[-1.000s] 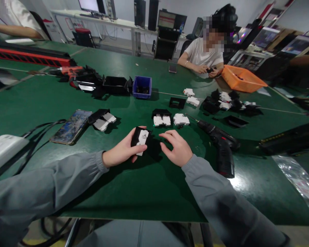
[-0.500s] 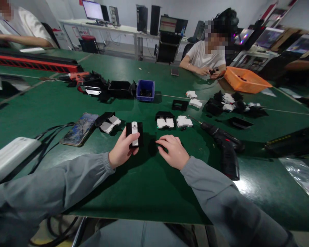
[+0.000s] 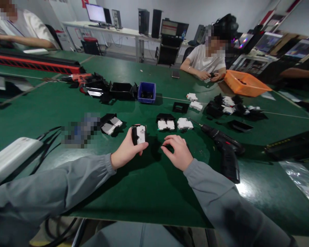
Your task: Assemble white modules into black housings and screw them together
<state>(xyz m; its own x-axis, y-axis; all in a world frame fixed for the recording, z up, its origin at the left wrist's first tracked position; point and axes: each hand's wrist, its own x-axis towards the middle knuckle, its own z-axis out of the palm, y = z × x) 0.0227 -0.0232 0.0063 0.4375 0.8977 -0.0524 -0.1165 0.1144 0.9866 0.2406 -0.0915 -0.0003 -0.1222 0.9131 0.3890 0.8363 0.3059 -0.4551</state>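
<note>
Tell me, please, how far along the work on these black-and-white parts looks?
Early, I think. Two white units lie ahead. The left hand holds a black-and-white part; the right hand rests empty. The drill lies untouched, and a pile waits.

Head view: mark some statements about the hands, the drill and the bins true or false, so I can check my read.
1. The left hand holds a black-and-white part. True.
2. The right hand grips the drill. False: the drill lies on the table, apart from that hand.
3. The blue bin is beyond the hands. True.
4. The orange basket is on the person's left. False: far right.
</note>
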